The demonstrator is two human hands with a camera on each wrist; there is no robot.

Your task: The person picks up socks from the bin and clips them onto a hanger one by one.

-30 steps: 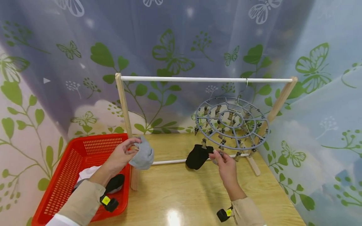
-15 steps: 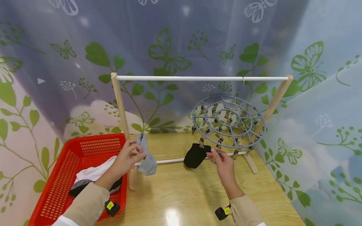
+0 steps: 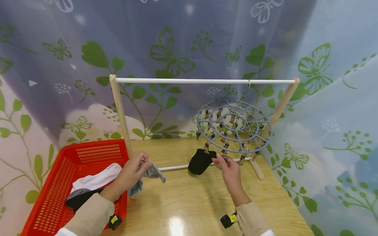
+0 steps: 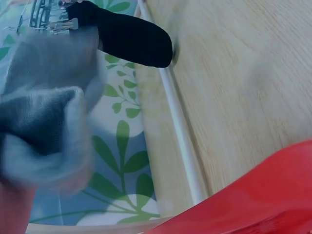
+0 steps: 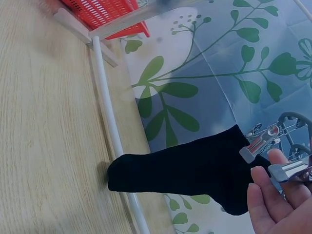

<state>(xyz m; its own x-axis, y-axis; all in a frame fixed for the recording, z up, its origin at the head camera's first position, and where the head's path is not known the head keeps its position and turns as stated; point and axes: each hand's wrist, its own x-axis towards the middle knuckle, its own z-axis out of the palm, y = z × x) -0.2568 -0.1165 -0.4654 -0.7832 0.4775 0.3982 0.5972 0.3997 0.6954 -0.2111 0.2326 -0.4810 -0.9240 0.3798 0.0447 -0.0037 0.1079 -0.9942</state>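
Note:
A grey sock (image 3: 152, 172) is held in my left hand (image 3: 131, 175), its cloth bunched and hanging under the fingers; in the left wrist view the sock (image 4: 53, 117) is blurred. A black sock (image 3: 200, 161) hangs from one metal clip (image 5: 261, 144) of the round hanger (image 3: 234, 126). At the sock's upper right corner, my right hand (image 3: 230, 170) pinches another metal clip (image 5: 291, 170), its fingertips by the black cloth. The right thumb is hidden in the right wrist view.
A white rod on a wooden frame (image 3: 120, 114) bears the hanger. At left, a red basket (image 3: 62, 164) holds a white sock-like piece (image 3: 95, 178) plus grey and black cloth. A lower white bar (image 3: 174, 167) runs behind the black sock, above the wooden table (image 3: 177, 203).
My left hand has turned and shifted the grey sock, which went from hanging spread out to bunched. The right hand stays by the black sock's corner. The head view has swung slightly right.

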